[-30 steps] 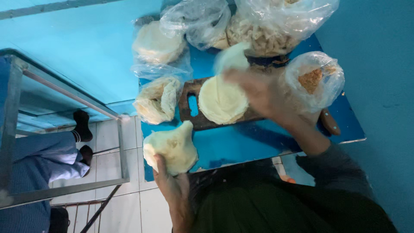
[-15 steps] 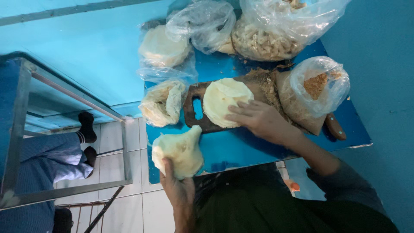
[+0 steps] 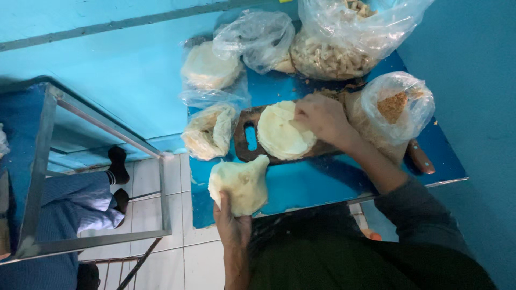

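My left hand grips a pale, folded piece of flat dough over the near edge of the blue table. My right hand rests with its fingers closed on the right rim of a stack of round flat dough sheets. The stack lies on a dark wooden board with a slot handle, in the middle of the table.
Plastic bags crowd the table: one with flat rounds, one crumpled beside the board, a big one of pale chunks, one with brown crumbs. A metal frame and a seated person's legs are at left.
My right hand lowered from above the stack onto the dough rounds and shifted to their right rim. The left hand kept the folded dough and barely moved.
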